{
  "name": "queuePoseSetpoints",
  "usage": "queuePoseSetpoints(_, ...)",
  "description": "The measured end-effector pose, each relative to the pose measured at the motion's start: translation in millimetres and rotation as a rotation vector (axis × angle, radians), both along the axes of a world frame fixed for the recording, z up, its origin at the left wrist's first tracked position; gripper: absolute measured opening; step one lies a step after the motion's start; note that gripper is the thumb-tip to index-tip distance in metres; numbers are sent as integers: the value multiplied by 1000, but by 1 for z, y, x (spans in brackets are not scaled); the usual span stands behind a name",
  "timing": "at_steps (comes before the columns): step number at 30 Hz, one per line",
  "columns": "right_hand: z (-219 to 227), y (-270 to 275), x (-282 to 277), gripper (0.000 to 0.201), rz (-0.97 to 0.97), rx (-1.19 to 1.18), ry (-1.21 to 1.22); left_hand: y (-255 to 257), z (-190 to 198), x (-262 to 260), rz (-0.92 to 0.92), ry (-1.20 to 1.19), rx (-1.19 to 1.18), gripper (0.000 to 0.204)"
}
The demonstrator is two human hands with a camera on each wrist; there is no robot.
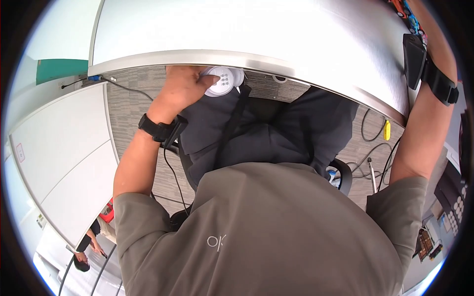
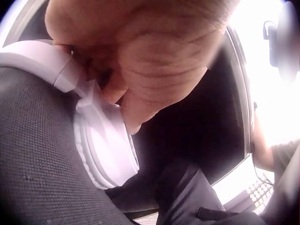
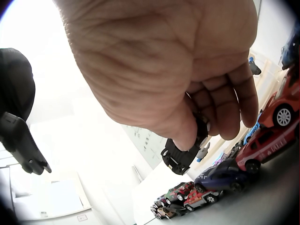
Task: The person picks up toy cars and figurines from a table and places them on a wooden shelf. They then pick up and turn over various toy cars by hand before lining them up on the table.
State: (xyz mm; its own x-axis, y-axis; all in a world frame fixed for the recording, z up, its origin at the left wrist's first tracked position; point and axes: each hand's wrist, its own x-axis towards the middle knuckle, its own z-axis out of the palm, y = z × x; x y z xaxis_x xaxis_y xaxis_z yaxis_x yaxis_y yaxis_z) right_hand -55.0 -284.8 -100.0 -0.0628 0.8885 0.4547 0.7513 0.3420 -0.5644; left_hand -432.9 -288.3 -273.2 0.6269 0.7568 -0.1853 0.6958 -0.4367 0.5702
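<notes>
Below the table edge, the left hand (image 1: 185, 89) grips white headphones (image 1: 220, 83), its thumb on the round ear cup. In the left wrist view the hand (image 2: 140, 61) curls round the headphones, whose ear cup (image 2: 105, 145) lies against the dark trouser leg. High above the table, in the right wrist view, the right hand (image 3: 164, 70) pinches a small black toy car (image 3: 180, 154) between thumb and fingers. Toy cars stand under and beside it, among them a dark blue one (image 3: 222, 177), a red one (image 3: 267, 145) and an orange one (image 3: 283, 105).
The white table (image 1: 222, 29) has a metal front edge. Toy cars (image 1: 409, 17) sit at its far right. Cables and a yellow object (image 1: 387, 130) lie on the floor. Another person (image 1: 94, 241) is at the lower left, near a white cabinet (image 1: 64, 153).
</notes>
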Motion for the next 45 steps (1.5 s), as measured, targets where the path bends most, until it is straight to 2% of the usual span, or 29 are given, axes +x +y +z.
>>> queuePoseSetpoints(8, 1, 1, 1, 8, -26, -24, 9, 0, -10, -12, -3, 80, -11, 34)
queuePoseSetpoints(13, -2, 1, -1, 7, 5, 20, -5, 3, -17, -19, -26, 0, -5, 31)
queuePoseSetpoints(16, 0, 0, -4, 7, -33, 84, -162, 2, -14, -19, -13, 6, -16, 31)
queuePoseSetpoints(19, -2, 8, 8, 7, 11, 11, 24, 2, -13, -19, -6, -10, -22, 30)
queuePoseSetpoints(26, 3, 0, -4, 7, -35, 17, -86, 1, -10, -19, 9, 19, -9, 28)
queuePoseSetpoints(28, 4, 0, -6, 7, -35, 30, -116, 0, -12, -20, -40, -3, 98, 28)
queuePoseSetpoints(31, 1, 3, 2, 7, -28, -15, -2, 0, -16, -21, -11, -3, 59, 29)
queuePoseSetpoints(34, 1, -1, -1, 8, 36, 52, -98, 2, -16, -20, -24, -28, 64, 27)
queuePoseSetpoints(35, 2, -1, -2, 8, 25, 26, -61, 3, -19, -21, -24, -27, 66, 27)
queuePoseSetpoints(40, 3, -4, -7, 8, -77, 10, -38, 4, -23, -21, 50, -77, 17, 27)
queuePoseSetpoints(44, 6, -2, -2, 9, -31, -23, -2, 0, -13, -16, 125, -164, -15, 23)
queuePoseSetpoints(45, 8, -4, -8, 9, -71, -53, 12, -1, -11, -15, 163, -165, -44, 23)
